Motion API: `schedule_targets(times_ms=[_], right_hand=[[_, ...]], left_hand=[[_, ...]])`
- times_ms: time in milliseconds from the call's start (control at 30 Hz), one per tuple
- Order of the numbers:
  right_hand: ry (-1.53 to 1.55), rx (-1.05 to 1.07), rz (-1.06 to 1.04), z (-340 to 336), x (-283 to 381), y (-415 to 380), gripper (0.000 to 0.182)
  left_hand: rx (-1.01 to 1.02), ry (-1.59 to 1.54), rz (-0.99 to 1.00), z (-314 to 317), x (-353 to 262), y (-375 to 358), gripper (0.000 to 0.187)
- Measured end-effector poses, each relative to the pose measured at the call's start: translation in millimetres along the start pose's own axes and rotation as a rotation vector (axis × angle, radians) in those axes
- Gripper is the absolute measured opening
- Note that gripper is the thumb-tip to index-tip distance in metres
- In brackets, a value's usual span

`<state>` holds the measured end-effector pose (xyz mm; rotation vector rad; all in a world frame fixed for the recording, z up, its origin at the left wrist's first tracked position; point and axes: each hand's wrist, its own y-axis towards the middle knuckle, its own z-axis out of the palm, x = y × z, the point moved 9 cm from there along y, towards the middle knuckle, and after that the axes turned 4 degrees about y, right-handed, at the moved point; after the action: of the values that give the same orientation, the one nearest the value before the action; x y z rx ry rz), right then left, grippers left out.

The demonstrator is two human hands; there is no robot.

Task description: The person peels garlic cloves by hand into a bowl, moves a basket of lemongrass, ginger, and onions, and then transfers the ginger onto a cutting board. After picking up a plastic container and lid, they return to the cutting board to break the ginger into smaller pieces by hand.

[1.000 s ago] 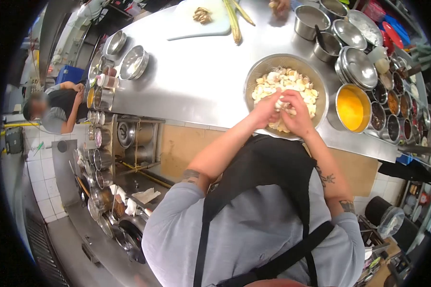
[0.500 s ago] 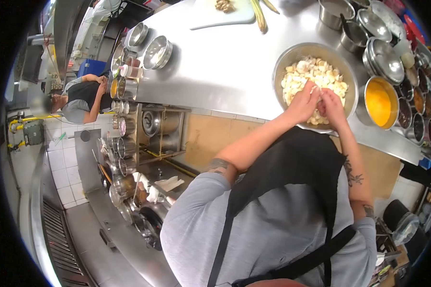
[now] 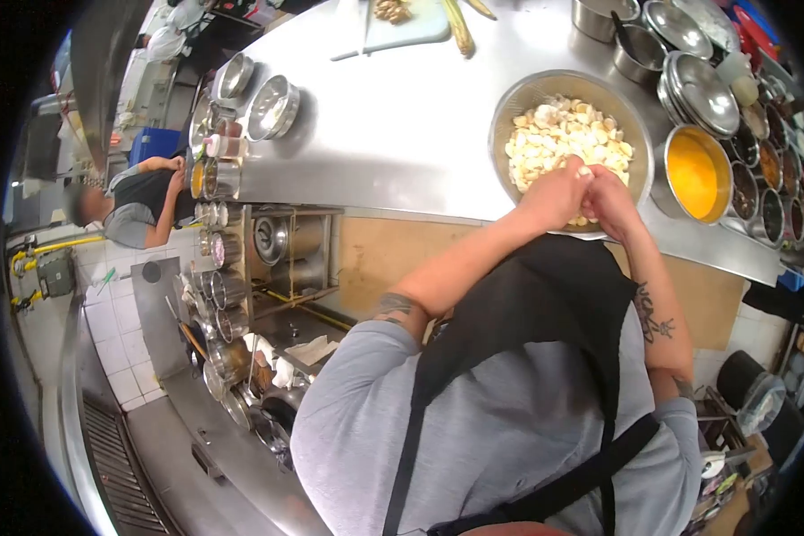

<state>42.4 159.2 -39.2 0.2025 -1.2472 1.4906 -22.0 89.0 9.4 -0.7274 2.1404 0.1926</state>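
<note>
Pale yellow-white food pieces (image 3: 563, 134) fill a large round steel bowl (image 3: 509, 107) at the near edge of the long stainless counter (image 3: 393, 134). Just right of the bowl sits a smaller steel bowl of orange liquid (image 3: 695, 174), and past it a row of small dark-filled steel pots (image 3: 755, 201) along the counter's right side. Stacked steel bowls and lids (image 3: 701, 85) crowd the far right; two empty steel bowls (image 3: 257, 94) stand well apart at the left, with a white cutting board (image 3: 411, 22) at the far edge. Nothing lies between our hands and the bowl. Our left hand (image 3: 554, 196) and right hand (image 3: 612, 201) meet over the bowl's near rim, touching each other, fingers curled in and pinched together around a small pale piece (image 3: 583, 171) between the fingertips. Whether either palm holds more, we cannot tell. Another person in a grey shirt (image 3: 129, 201) leans at the far left, apart from our work.
</note>
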Motion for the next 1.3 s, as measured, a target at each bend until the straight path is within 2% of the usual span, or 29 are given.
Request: schedule_targets(times_ms=[33,133,167,300,333,367,600,700,867,900,1067,1167,1267,1300], right_hand=[[-0.050,-0.041,-0.094,-2,-1,2,0.009],[0.003,-0.026,-0.068,-4,-6,6,0.008],[0.004,-0.023,-0.076,-4,-3,5,0.008],[0.030,0.000,-0.100,7,7,-5,0.015],[0.046,0.008,-0.110,9,10,-6,0.018],[-0.081,0.031,-0.129,6,7,-2,0.024],[-0.157,0.007,-0.211,-4,2,1,0.024],[-0.242,-0.025,-0.274,6,12,-9,0.029],[-0.603,-0.021,-0.625,15,25,-16,0.038],[-0.653,-0.047,-0.631,16,27,-19,0.036],[-0.787,-0.250,-0.705,5,30,-21,0.028],[-0.727,-0.329,-0.710,-3,33,-21,0.026],[-0.424,-0.300,-0.469,-16,20,-8,0.027],[-0.508,-0.272,-0.501,-9,26,-10,0.029]], left_hand=[[-0.010,-0.055,-0.003,2,1,1,0.029],[-0.084,-0.094,0.022,-5,-3,-1,0.029],[-0.023,-0.146,-0.079,-4,2,-2,0.033],[-0.096,-0.372,-0.118,-10,22,6,0.037],[-0.089,-0.358,-0.113,-8,24,7,0.036],[-0.082,-0.343,-0.110,-6,27,5,0.035],[-0.088,-0.396,-0.127,-11,23,3,0.034],[-0.094,-0.459,-0.069,0,39,14,0.032],[0.200,-0.845,-0.375,14,35,2,0.026],[0.262,-0.897,-0.432,16,32,-2,0.026],[0.286,-0.850,-0.480,29,37,-1,0.035],[0.259,-0.852,-0.504,25,28,-8,0.040],[0.240,-0.956,-0.548,23,28,-10,0.040],[0.237,-1.001,-0.563,23,28,-10,0.039]])
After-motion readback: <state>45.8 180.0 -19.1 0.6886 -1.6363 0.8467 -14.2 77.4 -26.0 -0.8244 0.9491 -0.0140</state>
